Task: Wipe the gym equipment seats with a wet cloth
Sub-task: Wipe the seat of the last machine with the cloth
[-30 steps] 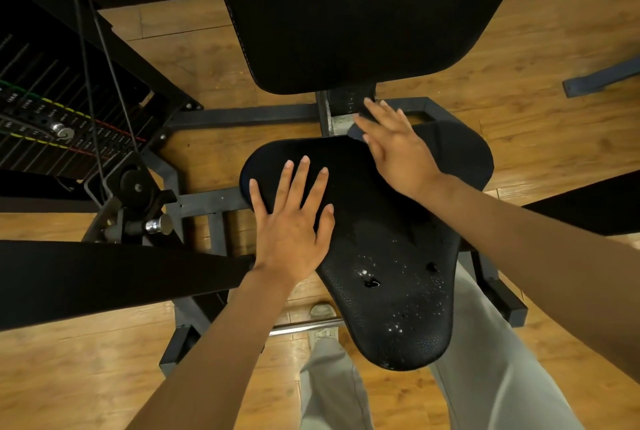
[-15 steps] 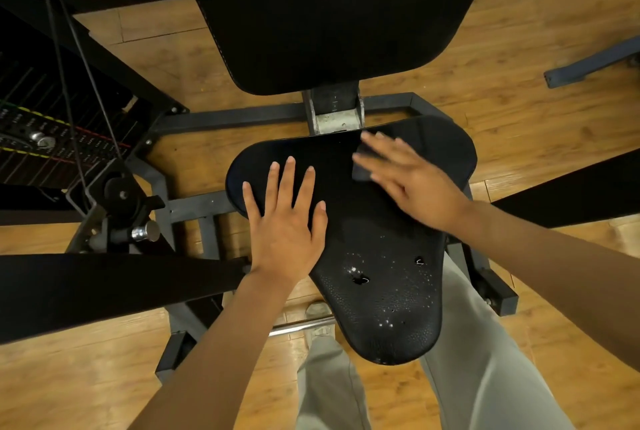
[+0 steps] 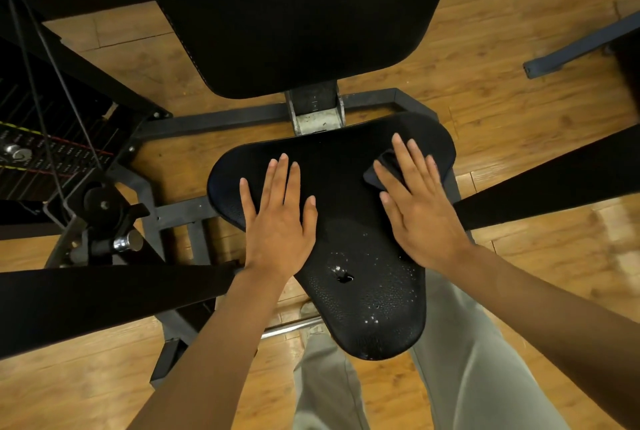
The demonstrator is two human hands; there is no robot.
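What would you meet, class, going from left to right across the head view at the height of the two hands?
Shiny metal adjustment knob → left hand flat on the black padded seat → dark folded cloth → right hand → black padded arm bar.

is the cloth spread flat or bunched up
Bunched: the dark cloth shows creased folds under the flat right hand on the seat.
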